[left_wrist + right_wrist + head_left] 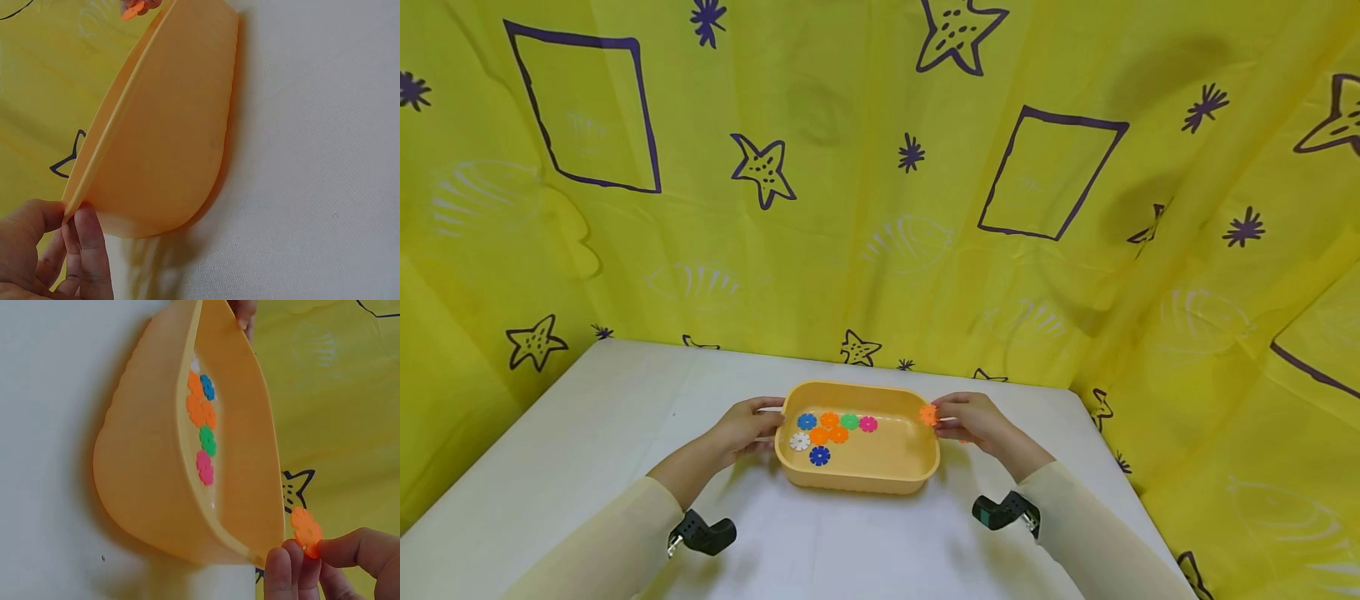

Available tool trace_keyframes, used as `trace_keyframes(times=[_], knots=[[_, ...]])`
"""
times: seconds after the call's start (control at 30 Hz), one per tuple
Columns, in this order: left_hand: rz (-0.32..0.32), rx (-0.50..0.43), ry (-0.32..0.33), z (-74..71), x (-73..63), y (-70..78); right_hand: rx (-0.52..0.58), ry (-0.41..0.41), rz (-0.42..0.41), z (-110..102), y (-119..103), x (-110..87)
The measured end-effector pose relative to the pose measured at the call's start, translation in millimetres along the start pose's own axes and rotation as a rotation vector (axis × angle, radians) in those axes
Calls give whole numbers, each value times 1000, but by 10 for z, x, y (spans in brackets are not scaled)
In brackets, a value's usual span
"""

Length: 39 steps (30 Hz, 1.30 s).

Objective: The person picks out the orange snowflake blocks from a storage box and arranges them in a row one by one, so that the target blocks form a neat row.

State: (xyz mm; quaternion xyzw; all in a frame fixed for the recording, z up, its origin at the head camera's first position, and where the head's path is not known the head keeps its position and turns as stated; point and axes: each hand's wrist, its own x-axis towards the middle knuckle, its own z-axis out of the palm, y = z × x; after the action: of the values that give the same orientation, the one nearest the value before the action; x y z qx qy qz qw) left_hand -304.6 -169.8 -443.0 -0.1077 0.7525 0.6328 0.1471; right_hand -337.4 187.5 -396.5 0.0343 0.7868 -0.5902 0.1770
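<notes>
Plastic basin, pale orange and oblong (pixel 887 457), is seen on the white table (pixel 850 546), and its left end is held by the left hand (pixel 751 427), the rim being pinched between the thumb on one side and the fingers on the outer wall. At the opposite end, an orange notched disc (pixel 929 415) is pinched between the thumb and fingers of the right hand (pixel 973 418) and is held up at the rim; whether the rim is also touched by that hand's other fingers cannot be told. Inside the basin, toward its left half, eight more discs are gathered on the floor: a blue disc (pixel 807 422), three orange discs (pixel 819 436) grouped close together, a green disc (pixel 849 422) and a pink disc (pixel 868 424) side by side, a white disc (pixel 800 442), and a dark blue disc (pixel 820 456) nearest the front wall. A small bit of orange is glimpsed just below the right hand, too little shown to be identified. Both forearms are covered by pale sleeves (pixel 617 533), and the table is backed by a yellow curtain (pixel 842 250) printed with starfish outlines.
</notes>
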Motion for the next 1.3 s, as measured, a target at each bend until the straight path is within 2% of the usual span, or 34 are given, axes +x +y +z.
trace_keyframes(times=[0.4,0.63,0.73,1.3], knots=[[6,5,6,5,11,-7,4,13,22,-172,49,-43],[6,-7,3,8,1,-9,60,-18,14,-275,97,-42],[4,-12,8,14,-6,-5,51,-24,0,-330,127,-39],[10,4,14,26,-15,-2,123,28,1,-536,311,-43]])
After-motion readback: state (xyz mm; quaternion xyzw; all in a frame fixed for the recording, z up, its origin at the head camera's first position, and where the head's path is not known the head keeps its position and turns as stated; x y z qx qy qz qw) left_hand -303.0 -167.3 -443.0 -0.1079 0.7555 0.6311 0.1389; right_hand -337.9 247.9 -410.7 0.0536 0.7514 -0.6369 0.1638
